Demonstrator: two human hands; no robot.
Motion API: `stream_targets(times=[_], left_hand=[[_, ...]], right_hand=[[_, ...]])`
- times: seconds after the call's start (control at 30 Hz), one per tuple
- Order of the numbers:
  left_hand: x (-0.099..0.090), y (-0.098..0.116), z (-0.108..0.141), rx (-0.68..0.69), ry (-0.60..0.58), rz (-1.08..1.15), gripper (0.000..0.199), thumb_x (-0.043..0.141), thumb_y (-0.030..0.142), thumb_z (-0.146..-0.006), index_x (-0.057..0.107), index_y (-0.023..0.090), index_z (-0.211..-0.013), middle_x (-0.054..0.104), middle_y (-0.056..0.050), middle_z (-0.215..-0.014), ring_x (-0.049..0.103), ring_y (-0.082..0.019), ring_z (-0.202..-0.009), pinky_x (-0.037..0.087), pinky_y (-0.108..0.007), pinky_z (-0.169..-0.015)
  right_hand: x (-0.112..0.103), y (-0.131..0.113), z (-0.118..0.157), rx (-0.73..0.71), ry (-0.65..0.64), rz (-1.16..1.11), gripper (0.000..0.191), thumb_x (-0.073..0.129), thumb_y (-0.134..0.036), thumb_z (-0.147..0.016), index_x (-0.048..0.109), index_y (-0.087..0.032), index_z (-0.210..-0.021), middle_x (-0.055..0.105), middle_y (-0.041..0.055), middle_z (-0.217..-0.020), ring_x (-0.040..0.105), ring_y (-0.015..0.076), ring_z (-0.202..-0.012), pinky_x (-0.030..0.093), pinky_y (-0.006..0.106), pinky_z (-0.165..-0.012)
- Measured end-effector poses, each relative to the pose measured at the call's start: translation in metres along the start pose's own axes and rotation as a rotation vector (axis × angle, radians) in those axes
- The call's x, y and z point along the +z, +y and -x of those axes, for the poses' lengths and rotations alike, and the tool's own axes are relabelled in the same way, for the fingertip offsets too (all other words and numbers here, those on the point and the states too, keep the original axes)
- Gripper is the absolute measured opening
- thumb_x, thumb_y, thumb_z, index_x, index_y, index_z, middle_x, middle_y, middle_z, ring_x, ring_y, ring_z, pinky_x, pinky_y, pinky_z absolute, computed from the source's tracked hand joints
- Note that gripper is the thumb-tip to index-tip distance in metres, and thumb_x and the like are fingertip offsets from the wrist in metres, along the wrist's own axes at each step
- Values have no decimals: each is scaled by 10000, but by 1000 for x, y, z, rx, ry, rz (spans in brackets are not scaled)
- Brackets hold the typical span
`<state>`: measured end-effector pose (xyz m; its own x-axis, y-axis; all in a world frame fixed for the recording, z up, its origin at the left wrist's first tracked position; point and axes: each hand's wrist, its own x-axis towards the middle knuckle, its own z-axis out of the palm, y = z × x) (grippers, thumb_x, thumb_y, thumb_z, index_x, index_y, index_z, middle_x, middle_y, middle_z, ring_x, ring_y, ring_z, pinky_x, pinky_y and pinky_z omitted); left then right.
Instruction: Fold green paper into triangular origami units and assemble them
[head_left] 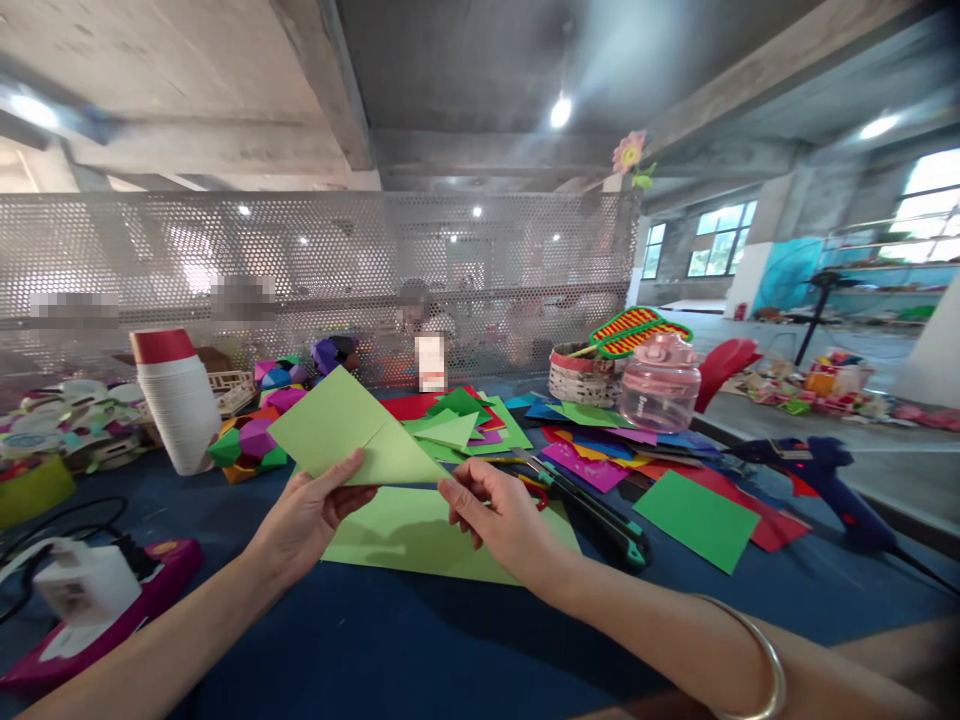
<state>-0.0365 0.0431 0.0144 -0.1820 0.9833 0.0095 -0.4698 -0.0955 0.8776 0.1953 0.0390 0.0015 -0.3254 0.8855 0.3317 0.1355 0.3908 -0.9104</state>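
A light green sheet of paper (352, 425), partly folded with a crease line across it, is held up above the table. My left hand (319, 505) pinches its lower left edge, thumb on top and fingers beneath. At its right-hand corner, my right hand (487, 505) grips the paper between thumb and forefinger. Below both hands a larger light green sheet (420, 545) lies flat. Just right of my right hand rests a black and green utility knife (600, 515). Scissors with red handles (538, 492) show partly behind that hand.
Stacked paper cups (176, 410) and folded paper balls (251, 445) stand left, near a power strip (161, 590). Coloured paper pieces (457, 425), a green card (697, 520), a pink bottle (660, 390), a basket (581, 378) and a glue gun (821, 480) are around. A perforated screen (315, 240) stands behind.
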Motion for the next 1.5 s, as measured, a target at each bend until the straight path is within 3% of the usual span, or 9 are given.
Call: stream_targets(times=[0.27, 0.6, 0.87, 1.27, 1.5], left_hand=[[1, 0, 4, -7, -8, -10, 122, 775, 16, -783, 750, 106, -861, 792, -51, -808, 744, -169, -600, 659, -245, -588], [1, -2, 4, 21, -27, -47, 334, 947, 184, -592, 770, 118, -868, 798, -41, -838, 746, -176, -637, 653, -240, -606], [0, -1, 1, 13, -24, -102, 323, 952, 228, -556, 775, 139, -811, 790, -21, -788, 731, -172, -593, 638, -245, -593], [-9, 4, -8, 32, 22, -104, 317, 947, 214, -560, 785, 166, -828, 797, 2, -811, 740, -168, -624, 636, -231, -603], [0, -3, 9, -40, -64, -188, 429, 969, 314, -556, 797, 120, -897, 803, -80, -887, 752, -216, -727, 648, -273, -636]], right_hand=[[0, 4, 1, -40, -4, 19, 384, 501, -531, -975, 549, -204, -779, 591, -15, -671, 499, 98, -545, 405, 207, -489], [2, 0, 4, -77, -6, 116, 353, 465, -419, -996, 541, -197, -732, 594, -3, -610, 486, 92, -498, 381, 208, -474], [3, -1, 3, -78, -43, 165, 326, 441, -373, -1001, 559, -194, -756, 619, 7, -623, 499, 93, -486, 393, 209, -474], [0, 3, 0, -45, 40, 153, 358, 378, -409, -1022, 492, -221, -739, 536, -29, -576, 479, 102, -467, 386, 227, -477], [-3, -1, 0, -18, 31, 167, 466, 344, -554, -1024, 486, -220, -733, 497, -27, -600, 470, 124, -542, 358, 254, -526]])
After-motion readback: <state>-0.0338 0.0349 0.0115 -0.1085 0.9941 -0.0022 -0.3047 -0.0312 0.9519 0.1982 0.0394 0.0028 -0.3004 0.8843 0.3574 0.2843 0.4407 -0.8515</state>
